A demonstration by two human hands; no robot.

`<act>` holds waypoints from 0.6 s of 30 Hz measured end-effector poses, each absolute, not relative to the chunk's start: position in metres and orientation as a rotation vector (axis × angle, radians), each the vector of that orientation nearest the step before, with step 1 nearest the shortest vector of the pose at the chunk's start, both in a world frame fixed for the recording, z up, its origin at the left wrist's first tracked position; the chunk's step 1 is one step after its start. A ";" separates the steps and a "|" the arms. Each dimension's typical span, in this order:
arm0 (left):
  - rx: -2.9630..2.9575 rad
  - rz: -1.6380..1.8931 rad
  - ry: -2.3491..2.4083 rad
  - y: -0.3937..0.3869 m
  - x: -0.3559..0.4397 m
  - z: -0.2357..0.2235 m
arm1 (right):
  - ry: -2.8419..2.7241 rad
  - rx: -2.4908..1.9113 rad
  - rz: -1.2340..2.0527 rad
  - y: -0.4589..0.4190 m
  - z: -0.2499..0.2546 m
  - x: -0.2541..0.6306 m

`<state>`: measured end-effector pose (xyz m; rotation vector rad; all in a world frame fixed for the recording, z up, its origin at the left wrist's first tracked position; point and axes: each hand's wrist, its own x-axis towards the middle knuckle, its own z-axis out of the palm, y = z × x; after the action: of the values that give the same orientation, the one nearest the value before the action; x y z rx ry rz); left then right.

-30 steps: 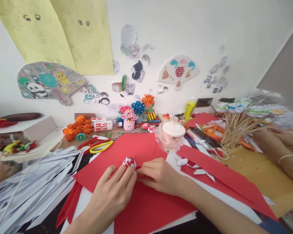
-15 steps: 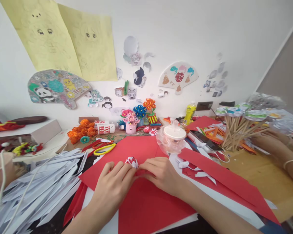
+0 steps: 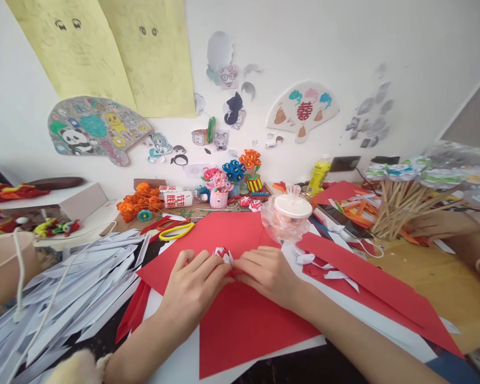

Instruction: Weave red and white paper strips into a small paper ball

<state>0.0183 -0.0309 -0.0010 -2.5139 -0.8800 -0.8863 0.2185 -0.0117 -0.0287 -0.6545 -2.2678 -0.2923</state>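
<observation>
A small red-and-white woven paper ball (image 3: 223, 254) rests on a big red paper sheet (image 3: 240, 325) in the middle of the table. My left hand (image 3: 192, 288) is closed on the ball's near left side, fingertips pinching it. From the right, my right hand (image 3: 264, 273) meets it, fingers pinched on a red paper bit at the ball's base. Both hands touch each other at the fingertips.
A heap of white paper strips (image 3: 64, 288) lies at the left. Yellow-handled scissors (image 3: 176, 230), a clear lidded cup (image 3: 292, 212), paper flower pots (image 3: 220, 186) and a glue bottle (image 3: 318, 176) stand behind. Another person's arm (image 3: 464, 240) and sticks with paper flowers (image 3: 396, 202) are at the right.
My hands stay on the paper ball, fingers shifting slightly. The view has shifted a little, moving everything slightly right and up in frame.
</observation>
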 end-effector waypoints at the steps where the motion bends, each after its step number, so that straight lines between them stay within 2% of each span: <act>1: -2.517 -0.887 -0.882 -0.031 0.018 -0.001 | -2.269 -0.651 -0.293 -0.011 -0.029 0.219; 12: -2.435 -0.724 -0.742 -0.035 0.018 -0.001 | -2.290 -0.650 -0.361 -0.012 -0.034 0.221; 18: -2.412 -0.662 -0.665 -0.040 0.019 -0.006 | -2.388 -0.569 -0.537 -0.015 -0.036 0.221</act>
<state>0.0186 -0.0404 -0.0061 -2.4119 -0.6647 -0.6616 0.2208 -0.0149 -0.0358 -0.5685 -2.3878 -0.5365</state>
